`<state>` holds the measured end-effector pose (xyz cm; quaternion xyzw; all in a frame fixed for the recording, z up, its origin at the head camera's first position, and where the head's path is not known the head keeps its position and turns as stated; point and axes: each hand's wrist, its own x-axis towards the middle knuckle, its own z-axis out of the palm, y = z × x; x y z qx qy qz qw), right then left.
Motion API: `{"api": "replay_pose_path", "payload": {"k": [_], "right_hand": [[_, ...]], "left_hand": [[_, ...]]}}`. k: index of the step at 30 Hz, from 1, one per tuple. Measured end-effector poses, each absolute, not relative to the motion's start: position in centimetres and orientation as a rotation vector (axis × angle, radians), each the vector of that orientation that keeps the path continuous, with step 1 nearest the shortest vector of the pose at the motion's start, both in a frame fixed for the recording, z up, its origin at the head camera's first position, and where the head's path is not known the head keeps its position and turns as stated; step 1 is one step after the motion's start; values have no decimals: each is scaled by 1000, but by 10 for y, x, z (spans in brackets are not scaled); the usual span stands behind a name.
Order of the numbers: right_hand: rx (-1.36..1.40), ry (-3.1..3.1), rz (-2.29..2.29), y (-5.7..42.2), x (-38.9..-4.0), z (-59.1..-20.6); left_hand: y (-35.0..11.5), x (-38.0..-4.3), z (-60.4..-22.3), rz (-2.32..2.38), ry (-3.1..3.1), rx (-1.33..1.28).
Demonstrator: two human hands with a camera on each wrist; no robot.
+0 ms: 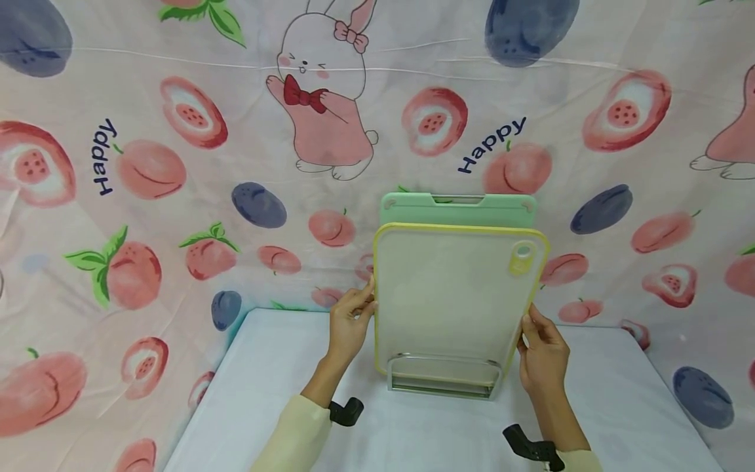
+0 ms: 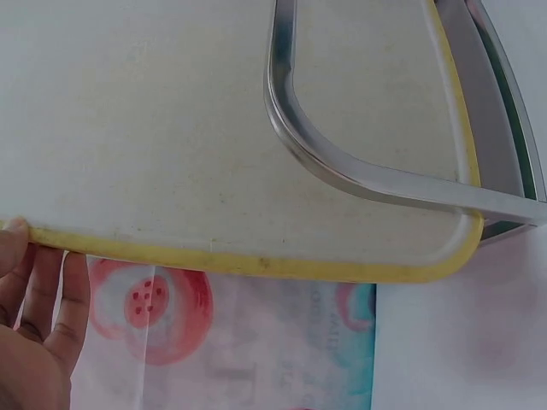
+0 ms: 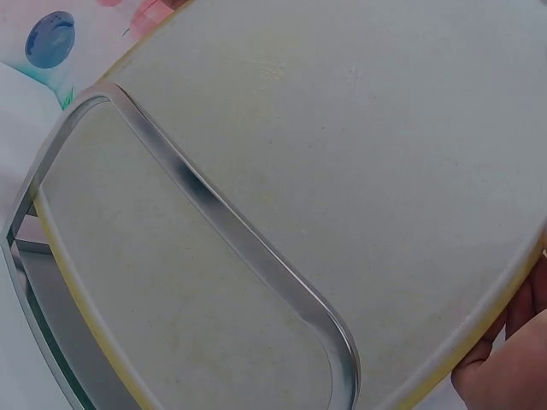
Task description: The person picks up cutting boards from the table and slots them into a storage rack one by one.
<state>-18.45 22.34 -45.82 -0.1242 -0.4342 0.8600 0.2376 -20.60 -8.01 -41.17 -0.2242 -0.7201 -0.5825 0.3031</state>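
Observation:
A whitish cutting board (image 1: 448, 295) with a yellow rim and a yellow-edged hole at its upper right stands upright in a metal rack (image 1: 439, 394). The rack's front bar (image 2: 342, 171) crosses the board's lower part. My left hand (image 1: 349, 321) pinches the board's left edge, thumb in front and fingers behind, as the left wrist view also shows. On the opposite side my right hand (image 1: 544, 357) holds the right edge, its fingertips partly hidden behind the board. A green cutting board (image 1: 407, 210) stands behind, mostly covered, only its top with a handle slot showing.
The rack stands on a table with a white cover (image 1: 265, 373). Behind and beside the table hangs a cloth (image 1: 248, 131) printed with fruit and a rabbit. Black wrist mounts (image 1: 347, 412) sit on both forearms.

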Motion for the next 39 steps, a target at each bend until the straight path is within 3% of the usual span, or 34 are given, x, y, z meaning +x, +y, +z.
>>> {"api": "replay_pose_path", "payload": {"k": [28, 39], "right_hand": [[-361, -1282, 2313, 224, -187, -458], [-139, -1578, 2268, 241, -178, -458]], "left_hand": [[-80, -208, -415, -1486, -1907, -572], [-81, -207, -422, -1470, -1921, -573]]}}
